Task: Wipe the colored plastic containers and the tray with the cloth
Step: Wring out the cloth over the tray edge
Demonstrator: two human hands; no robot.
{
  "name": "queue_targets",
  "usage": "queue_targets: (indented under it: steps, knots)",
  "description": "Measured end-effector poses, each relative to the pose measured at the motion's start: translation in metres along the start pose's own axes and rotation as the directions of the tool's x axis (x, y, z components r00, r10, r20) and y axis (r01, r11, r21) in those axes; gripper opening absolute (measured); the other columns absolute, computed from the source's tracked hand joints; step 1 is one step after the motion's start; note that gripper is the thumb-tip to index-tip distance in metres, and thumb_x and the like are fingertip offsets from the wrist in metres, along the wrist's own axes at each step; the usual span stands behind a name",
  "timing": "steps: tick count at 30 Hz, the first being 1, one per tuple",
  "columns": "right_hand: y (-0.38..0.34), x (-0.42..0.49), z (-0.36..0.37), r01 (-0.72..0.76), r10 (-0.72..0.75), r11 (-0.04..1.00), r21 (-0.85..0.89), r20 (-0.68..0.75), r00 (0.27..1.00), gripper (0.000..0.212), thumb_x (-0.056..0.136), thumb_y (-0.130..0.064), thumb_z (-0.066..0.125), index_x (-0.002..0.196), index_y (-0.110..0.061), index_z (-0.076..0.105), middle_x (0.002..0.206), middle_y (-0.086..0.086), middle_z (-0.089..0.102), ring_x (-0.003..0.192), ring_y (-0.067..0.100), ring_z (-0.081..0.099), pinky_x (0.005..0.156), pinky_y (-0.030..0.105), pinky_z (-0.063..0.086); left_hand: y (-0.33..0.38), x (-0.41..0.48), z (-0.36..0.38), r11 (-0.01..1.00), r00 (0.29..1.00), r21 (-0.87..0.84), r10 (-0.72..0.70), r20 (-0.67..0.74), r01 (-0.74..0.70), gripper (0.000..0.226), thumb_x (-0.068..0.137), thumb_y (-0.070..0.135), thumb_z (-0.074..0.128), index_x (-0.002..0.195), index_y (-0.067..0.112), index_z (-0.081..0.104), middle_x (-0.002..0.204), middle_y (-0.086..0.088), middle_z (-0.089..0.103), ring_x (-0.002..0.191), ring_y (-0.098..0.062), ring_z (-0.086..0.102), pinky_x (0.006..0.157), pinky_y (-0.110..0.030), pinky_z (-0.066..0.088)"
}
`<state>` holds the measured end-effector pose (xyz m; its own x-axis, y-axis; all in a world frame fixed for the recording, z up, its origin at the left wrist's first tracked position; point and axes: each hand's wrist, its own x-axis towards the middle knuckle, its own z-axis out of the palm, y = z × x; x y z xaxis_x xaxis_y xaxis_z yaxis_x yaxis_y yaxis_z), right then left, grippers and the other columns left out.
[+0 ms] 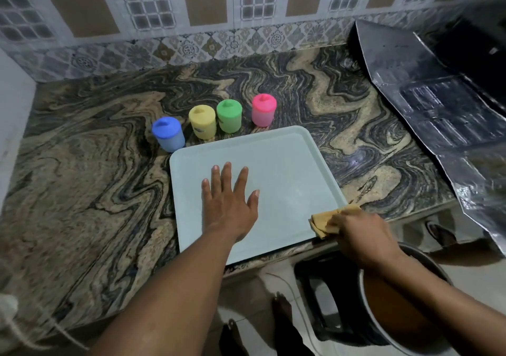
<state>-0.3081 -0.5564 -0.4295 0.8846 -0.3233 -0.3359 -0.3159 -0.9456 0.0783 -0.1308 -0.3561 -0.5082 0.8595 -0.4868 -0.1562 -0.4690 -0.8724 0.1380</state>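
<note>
On the swirled granite counter (90, 164) lies a pale mint tray (287, 169), square with rounded corners and a low raised rim, its near edge at the counter's front. The left hand (230, 205) rests flat on the tray's bare surface, fingers straight and spread apart. The right hand (361, 235) grips a crumpled tan cloth (323, 220) at the tray's near right corner, fingers curled over it. Just behind the tray stand four lidded plastic containers: blue (168, 134), yellow (203, 121), green (229, 115) and pink (263, 110), the pink one slightly apart.
</note>
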Motion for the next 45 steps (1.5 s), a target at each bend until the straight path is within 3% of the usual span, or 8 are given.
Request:
queue_targets:
  steps: [2,5,8,11,22,27,34,45]
  knots:
    - [0.001,0.005,-0.021,-0.118,0.114,0.934,0.338,0.032,0.993,0.014,0.086,-0.029,0.06,0.09,-0.027,0.073,0.083,0.002,0.075,0.079,0.025,0.071,0.064,0.034,0.054,-0.002,0.002,-0.003,1.0,0.999,-0.023,0.013,0.046,-0.012,0.068,0.097,0.064,0.003,0.157,0.038,-0.013,0.167,-0.001,-0.021,0.151,-0.028,-0.027,0.122,-0.054,-0.012]
    - [-0.008,0.014,-0.051,-0.249,0.254,0.423,0.871,0.15,0.955,0.024,0.096,-0.012,0.056,0.079,-0.012,0.073,0.065,0.011,0.067,0.054,0.018,0.059,0.051,0.028,0.046,-0.002,0.009,-0.014,0.984,0.994,-0.175,0.0,0.108,0.019,0.069,0.099,0.062,0.023,0.159,0.036,0.001,0.168,0.0,-0.013,0.153,-0.026,-0.022,0.123,-0.052,-0.01]
    - [-0.027,0.022,-0.07,-0.293,0.242,-0.122,0.948,0.315,0.918,0.02,0.096,0.006,0.047,0.099,0.0,0.065,0.082,0.014,0.063,0.072,0.025,0.063,0.066,0.042,0.057,0.002,0.01,-0.034,0.883,0.998,-0.465,-0.051,0.037,0.062,0.061,0.099,0.055,0.043,0.152,0.026,0.033,0.16,-0.004,0.03,0.151,-0.027,0.018,0.123,-0.046,0.013]
    - [-0.051,0.031,-0.077,-0.275,0.149,-0.33,0.903,0.337,0.93,0.024,0.097,0.001,0.047,0.114,0.001,0.063,0.096,0.014,0.062,0.088,0.029,0.064,0.089,0.054,0.055,0.006,0.002,-0.064,0.703,0.997,-0.71,-0.018,-0.075,-0.041,0.037,0.093,0.054,0.057,0.121,0.029,0.056,0.12,0.004,0.061,0.114,-0.02,0.058,0.097,-0.038,0.046]
    - [-0.127,0.038,-0.104,-0.087,-0.062,-0.053,0.995,0.084,0.995,0.026,0.104,-0.011,0.047,0.105,0.0,0.071,0.094,0.022,0.073,0.083,0.032,0.069,0.076,0.042,0.057,-0.028,-0.011,-0.15,0.148,0.938,-0.93,0.043,0.345,0.336,0.051,0.085,0.064,0.065,0.098,0.016,0.073,0.088,-0.002,0.078,0.088,-0.024,0.076,0.084,-0.04,0.06]
    - [-0.13,0.042,-0.108,-0.038,-0.085,-0.02,0.999,0.036,0.996,0.026,0.104,-0.011,0.048,0.106,-0.006,0.073,0.098,0.014,0.077,0.089,0.026,0.074,0.077,0.04,0.057,-0.04,-0.01,-0.153,0.13,0.946,-0.937,-0.052,0.321,0.325,0.01,0.097,0.022,0.064,0.093,0.013,0.06,0.087,-0.008,0.071,0.073,-0.024,0.069,0.066,-0.035,0.06]
    - [-0.104,0.072,-0.143,0.036,0.154,0.041,0.999,-0.042,0.987,0.024,0.103,-0.009,0.048,0.107,-0.007,0.072,0.089,0.012,0.068,0.081,0.024,0.062,0.075,0.044,0.056,-0.063,0.007,-0.186,0.209,0.967,-0.95,-0.155,0.201,0.231,0.009,0.096,0.017,0.065,0.088,0.016,0.06,0.094,-0.011,0.069,0.081,-0.026,0.068,0.069,-0.04,0.06]
    - [-0.093,0.116,-0.266,0.417,0.001,0.432,0.8,-0.463,0.886,0.028,0.097,-0.003,0.052,0.077,-0.017,0.066,0.07,0.003,0.065,0.063,0.019,0.063,0.06,0.037,0.059,-0.078,0.028,-0.299,0.451,0.938,-0.892,-0.296,-0.183,-0.032,0.015,0.09,0.027,0.075,0.099,0.019,0.067,0.098,-0.009,0.07,0.093,-0.03,0.07,0.085,-0.05,0.06]
